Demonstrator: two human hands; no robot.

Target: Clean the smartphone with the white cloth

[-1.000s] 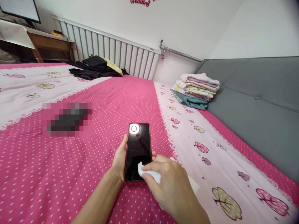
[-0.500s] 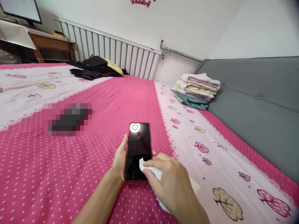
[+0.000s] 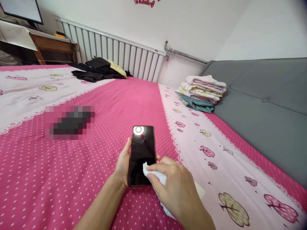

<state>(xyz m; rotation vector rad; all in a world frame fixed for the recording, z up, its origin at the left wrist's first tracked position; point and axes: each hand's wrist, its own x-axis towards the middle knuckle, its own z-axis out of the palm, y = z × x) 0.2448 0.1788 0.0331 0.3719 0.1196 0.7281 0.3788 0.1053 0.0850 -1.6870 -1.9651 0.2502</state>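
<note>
A smartphone with a dark screen and a reddish case edge is held upright in my left hand. My thumb lies along its left side, and fingertips show at its right edge. A round bright reflection sits near the top of the glass. My right hand pinches a white cloth between thumb and fingers. The cloth's tip lies over the lower right part of the screen, and its other end hangs below my hand. Whether the cloth presses on the glass I cannot tell.
A pink dotted bedspread lies underneath. A blurred dark object rests at left. Black clothes lie near the radiator. A folded fabric stack stands against the grey headboard. A desk with a monitor is back left.
</note>
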